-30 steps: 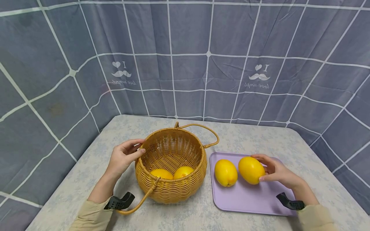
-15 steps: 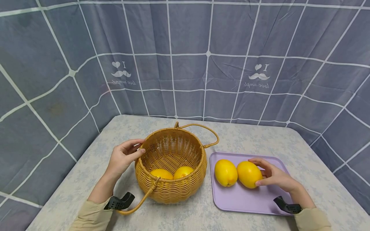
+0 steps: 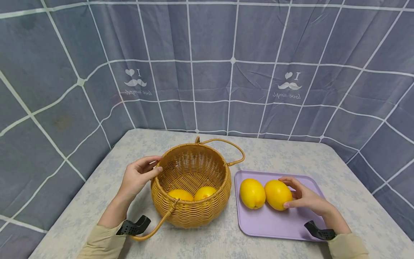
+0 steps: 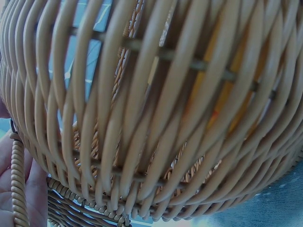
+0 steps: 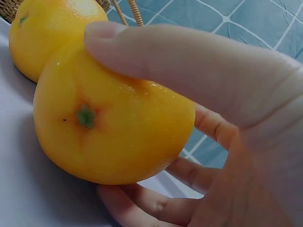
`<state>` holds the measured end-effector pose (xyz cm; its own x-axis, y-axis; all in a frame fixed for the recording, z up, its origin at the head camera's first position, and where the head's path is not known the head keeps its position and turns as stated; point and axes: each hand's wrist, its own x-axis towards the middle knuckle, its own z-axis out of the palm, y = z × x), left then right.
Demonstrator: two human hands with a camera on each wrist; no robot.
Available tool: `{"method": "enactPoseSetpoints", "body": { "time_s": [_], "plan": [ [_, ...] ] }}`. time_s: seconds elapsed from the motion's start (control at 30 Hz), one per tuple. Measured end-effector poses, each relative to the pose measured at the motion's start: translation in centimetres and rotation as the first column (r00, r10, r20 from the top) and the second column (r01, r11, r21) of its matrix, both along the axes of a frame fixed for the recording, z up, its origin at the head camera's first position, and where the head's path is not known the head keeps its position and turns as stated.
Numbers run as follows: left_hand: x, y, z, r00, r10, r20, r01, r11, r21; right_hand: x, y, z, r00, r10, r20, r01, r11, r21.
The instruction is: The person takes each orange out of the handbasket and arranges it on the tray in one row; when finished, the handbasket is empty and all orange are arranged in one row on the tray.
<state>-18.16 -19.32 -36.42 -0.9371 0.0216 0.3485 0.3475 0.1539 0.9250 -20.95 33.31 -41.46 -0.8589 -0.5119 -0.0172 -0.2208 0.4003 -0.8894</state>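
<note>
At the left rim of a round wicker basket point(image 3: 194, 214), my left hand point(image 3: 137, 177) grips with thumb and fingers. The left wrist view is mostly filled by the basket's woven wall point(image 4: 147, 94), its orange-yellow contents glimpsed through the gaps. My right hand point(image 3: 304, 197) holds a large oval yellow fruit point(image 3: 277, 195) from its right side, thumb and fingers around it. A small green stem end shows on this fruit point(image 5: 113, 132) in the right wrist view. Beside it, on the left of a lilac tray point(image 3: 275, 227), lies a similar yellow fruit point(image 3: 252, 194).
Two more yellow fruits rest in the basket, one at its near left point(image 3: 180, 195) and one near right point(image 3: 205, 192). The far basket handle point(image 3: 237, 149) leans out toward the tray; the near handle point(image 3: 158, 227) droops by my left wrist. A grid-patterned curtain point(image 3: 207, 79) borders the table.
My right hand has moved left and slightly down with its fruit, closing the gap to the other fruit on the tray. The left hand and basket have stayed put.
</note>
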Motion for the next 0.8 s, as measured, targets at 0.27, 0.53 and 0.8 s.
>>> {"method": "enactPoseSetpoints", "body": {
  "time_s": [0.27,0.53,0.8],
  "plan": [
    [-0.04,0.06,-0.03,1.000,-0.005,-0.006,0.005,1.000,0.004,0.15,-0.18,0.05,1.000,-0.001,0.003,0.000,0.998,0.066],
    [-0.07,0.05,-0.04,1.000,-0.007,-0.004,0.007,1.000,0.011,0.02,-0.25,0.11,1.000,0.009,-0.005,-0.009,0.994,0.105],
    [-0.05,-0.01,-0.11,1.000,-0.003,-0.004,0.003,1.000,0.003,0.09,-0.41,0.42,0.999,0.040,-0.022,-0.037,0.993,0.114]
  ]
}}
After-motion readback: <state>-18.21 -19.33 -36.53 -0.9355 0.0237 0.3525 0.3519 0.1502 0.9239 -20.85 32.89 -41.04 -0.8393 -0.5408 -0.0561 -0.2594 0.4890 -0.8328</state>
